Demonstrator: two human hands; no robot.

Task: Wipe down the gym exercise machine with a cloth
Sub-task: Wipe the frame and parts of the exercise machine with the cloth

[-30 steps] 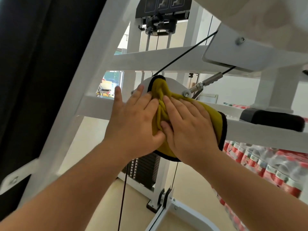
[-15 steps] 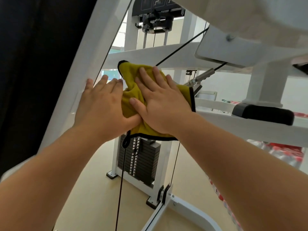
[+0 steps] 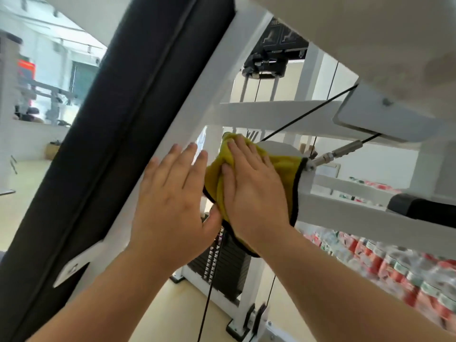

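Note:
A yellow cloth (image 3: 283,169) with a black hem lies over the white frame (image 3: 345,208) of the exercise machine, beside a white pulley disc (image 3: 278,148). My right hand (image 3: 251,191) presses flat on the cloth with straight fingers. My left hand (image 3: 172,201) lies flat just left of it, fingers straight against the slanted white beam (image 3: 197,99), thumb touching the cloth's lower edge.
A black pad (image 3: 111,134) runs diagonally along the slanted beam at left. A black cable (image 3: 308,112) and a metal cable fitting (image 3: 345,149) pass right of the cloth. The weight stack (image 3: 222,272) stands below. Several packs of bottles (image 3: 394,270) fill the lower right.
Both hands and the cloth slid down and to the right along the frame, uncovering the pulley disc's top. The camera swung, so the black pad shows more.

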